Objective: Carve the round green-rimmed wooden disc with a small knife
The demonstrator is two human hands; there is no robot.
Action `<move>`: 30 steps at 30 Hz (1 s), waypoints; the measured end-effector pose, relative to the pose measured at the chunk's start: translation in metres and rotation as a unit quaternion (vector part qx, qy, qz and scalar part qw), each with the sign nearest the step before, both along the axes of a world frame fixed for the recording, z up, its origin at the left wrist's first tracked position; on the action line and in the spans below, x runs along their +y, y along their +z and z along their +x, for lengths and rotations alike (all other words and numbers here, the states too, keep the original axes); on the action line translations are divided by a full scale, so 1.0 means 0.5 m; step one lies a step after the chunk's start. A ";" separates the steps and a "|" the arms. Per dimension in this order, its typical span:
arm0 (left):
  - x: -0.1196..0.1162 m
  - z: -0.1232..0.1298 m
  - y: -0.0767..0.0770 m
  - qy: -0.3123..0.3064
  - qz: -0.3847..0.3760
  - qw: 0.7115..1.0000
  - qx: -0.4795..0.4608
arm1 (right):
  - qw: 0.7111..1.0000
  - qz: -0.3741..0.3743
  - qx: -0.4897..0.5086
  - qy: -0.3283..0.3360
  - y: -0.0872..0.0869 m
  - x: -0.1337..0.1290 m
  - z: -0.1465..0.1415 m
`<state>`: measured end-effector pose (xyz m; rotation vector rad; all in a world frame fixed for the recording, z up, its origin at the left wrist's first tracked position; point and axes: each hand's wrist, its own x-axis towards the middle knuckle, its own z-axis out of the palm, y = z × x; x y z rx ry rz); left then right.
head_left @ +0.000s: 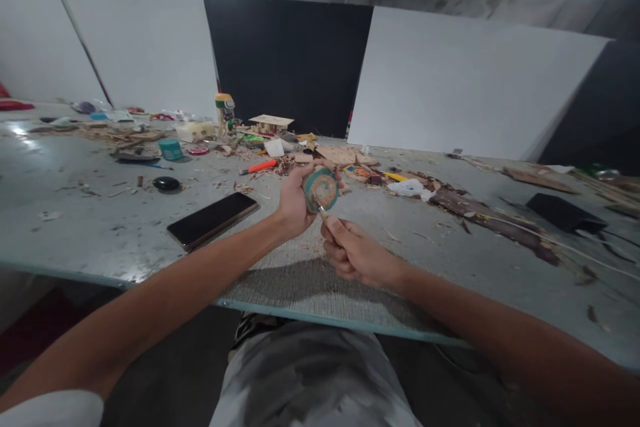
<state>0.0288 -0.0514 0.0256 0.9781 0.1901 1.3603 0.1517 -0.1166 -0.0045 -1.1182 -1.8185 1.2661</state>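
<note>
In front of my chest, above the table, my left hand (293, 203) is wrapped round a round disc (326, 191) with a teal rim and a rough, tan, wood-like middle. My right hand (356, 252) is closed around the short handle of a small carving tool (321, 211). Its narrow metal tip points up and left and meets the lower edge of the disc's face; the exact blade shape is too small to tell. Left of my forearm, a dark smartphone (213, 219) lies flat on the table.
The grey table (125, 227) has a near edge close to my body. Beyond my hands lie wood shavings (286, 165) and an orange cutter (263, 167). Leftward are a black oval object (166, 183) and teal jar (171, 149); rightward, a bark strip (493, 223) and black box (565, 213).
</note>
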 end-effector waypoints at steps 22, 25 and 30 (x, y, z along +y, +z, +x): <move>0.002 0.008 -0.010 0.070 0.033 0.997 -0.002 | 1.000 0.006 -0.003 -0.015 0.018 -0.005 0.001; 0.001 0.009 -0.010 0.081 0.043 0.996 -0.001 | 0.983 -0.156 0.058 0.070 0.026 -0.010 0.003; 0.004 0.009 -0.013 0.083 0.059 0.995 -0.004 | 0.989 0.112 -0.091 -0.044 0.021 0.002 0.008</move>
